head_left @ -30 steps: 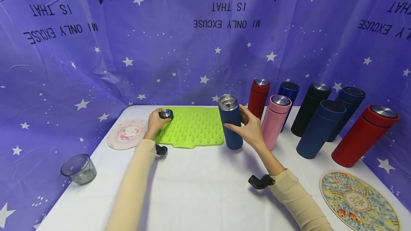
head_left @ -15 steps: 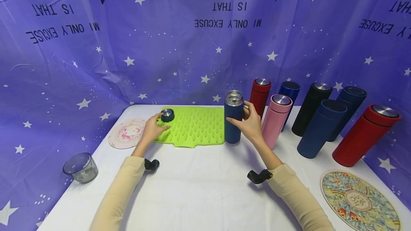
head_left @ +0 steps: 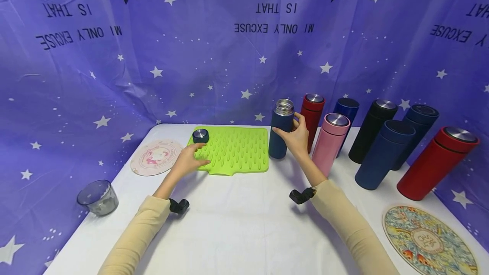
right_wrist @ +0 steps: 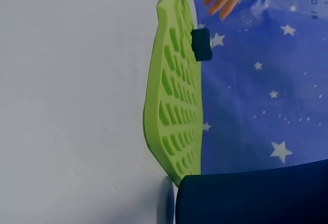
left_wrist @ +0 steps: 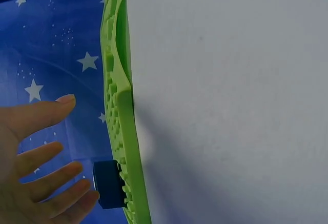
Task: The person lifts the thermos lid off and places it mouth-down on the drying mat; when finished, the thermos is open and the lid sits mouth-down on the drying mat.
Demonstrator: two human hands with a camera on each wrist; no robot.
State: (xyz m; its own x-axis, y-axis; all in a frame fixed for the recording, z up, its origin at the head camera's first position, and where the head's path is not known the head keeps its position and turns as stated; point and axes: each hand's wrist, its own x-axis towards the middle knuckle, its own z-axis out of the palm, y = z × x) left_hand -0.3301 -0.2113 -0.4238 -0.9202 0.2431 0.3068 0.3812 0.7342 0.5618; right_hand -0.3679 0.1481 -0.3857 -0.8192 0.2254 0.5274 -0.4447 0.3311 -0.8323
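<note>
Bottle (head_left: 282,121) in right hand (head_left: 298,137), cap (head_left: 200,136) on mat (head_left: 237,150)

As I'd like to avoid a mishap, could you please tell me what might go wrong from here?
The open bottle in the right hand could spill if tipped; whether it holds anything can't be seen.
The red bottle and pink bottle stand close to that hand, so a sideways bump might topple one.
The left hand is near the loose cap, and a nudge could send it off the mat.
</note>
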